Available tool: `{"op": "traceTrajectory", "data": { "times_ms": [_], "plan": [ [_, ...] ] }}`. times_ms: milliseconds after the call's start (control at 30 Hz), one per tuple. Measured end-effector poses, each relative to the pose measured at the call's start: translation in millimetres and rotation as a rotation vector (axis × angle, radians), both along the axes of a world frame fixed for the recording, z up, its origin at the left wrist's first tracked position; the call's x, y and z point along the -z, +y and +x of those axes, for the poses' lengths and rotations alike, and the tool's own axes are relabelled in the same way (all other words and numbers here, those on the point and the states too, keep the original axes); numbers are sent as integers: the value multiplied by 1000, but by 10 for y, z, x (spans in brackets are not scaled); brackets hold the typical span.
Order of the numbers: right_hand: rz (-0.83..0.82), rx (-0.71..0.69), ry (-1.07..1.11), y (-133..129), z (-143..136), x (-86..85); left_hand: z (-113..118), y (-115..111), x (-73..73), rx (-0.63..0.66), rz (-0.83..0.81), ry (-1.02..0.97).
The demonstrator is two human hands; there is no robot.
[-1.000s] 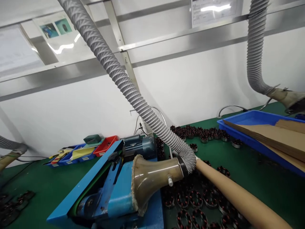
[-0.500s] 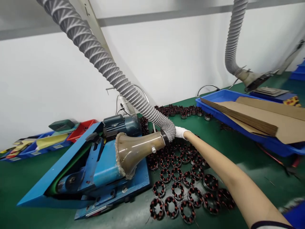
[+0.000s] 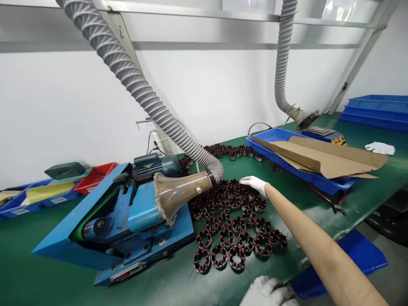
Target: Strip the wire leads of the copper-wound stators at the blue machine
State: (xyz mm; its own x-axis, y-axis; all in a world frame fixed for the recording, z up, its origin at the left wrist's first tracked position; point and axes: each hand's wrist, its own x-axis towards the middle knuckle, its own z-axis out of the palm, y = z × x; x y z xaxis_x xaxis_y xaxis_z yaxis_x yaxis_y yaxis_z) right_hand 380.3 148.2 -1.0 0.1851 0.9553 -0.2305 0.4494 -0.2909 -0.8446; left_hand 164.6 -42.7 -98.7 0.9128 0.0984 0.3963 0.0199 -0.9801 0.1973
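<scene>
Many ring-shaped parts with dark windings and reddish-orange segments (image 3: pixel 226 238) stand in rough rows on the green table. My right hand (image 3: pixel 255 184), in a white glove, reaches over the back right of this group; its fingers are stretched out at the rings and nothing shows gripped in them. At the bottom edge my left hand (image 3: pixel 269 292), also in a white glove, is partly cut off. Its fingers are curled, and whatever they may hold is hidden. Left of the rings sits a blue belt machine (image 3: pixel 145 208) with a brownish suction funnel (image 3: pixel 185 191).
A grey hose (image 3: pixel 143 91) runs down to the funnel. Right of the rings lies a blue tray (image 3: pixel 333 185) bearing cardboard (image 3: pixel 344 159). Beyond are a white glove (image 3: pixel 380 148) and stacked blue bins (image 3: pixel 379 111). A red bin (image 3: pixel 95 177) stands at left.
The view has shifted, showing more of the right side. My right hand has come out from behind the hose end toward the right of the rings. My left hand has appeared at the bottom edge.
</scene>
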Motion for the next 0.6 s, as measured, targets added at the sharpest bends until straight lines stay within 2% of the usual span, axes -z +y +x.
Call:
{"op": "traceTrajectory", "data": {
  "times_ms": [67, 167, 300, 400, 467, 533, 600],
  "plan": [
    [-9, 3, 93, -26, -92, -16, 90, 58, 64, -25, 24, -36],
    [26, 64, 246, -215, -88, -83, 62, 120, 91, -93, 35, -108],
    [197, 305, 443, -899, 77, -56, -102, 141, 62, -174, -16, -165],
    [295, 542, 579, -1485, 27, 155, -183, 115, 60, -185, -37, -173],
    [357, 659, 661, -1731, -117, 340, -201, 91, 67, -153, -41, -158],
    [431, 747, 708, -1806, -289, 505, -198, 67, 61, -135, -68, -120],
    [500, 807, 725, -1732, -439, 621, -180, 45, 27, -181, -125, -73]
  ]
}}
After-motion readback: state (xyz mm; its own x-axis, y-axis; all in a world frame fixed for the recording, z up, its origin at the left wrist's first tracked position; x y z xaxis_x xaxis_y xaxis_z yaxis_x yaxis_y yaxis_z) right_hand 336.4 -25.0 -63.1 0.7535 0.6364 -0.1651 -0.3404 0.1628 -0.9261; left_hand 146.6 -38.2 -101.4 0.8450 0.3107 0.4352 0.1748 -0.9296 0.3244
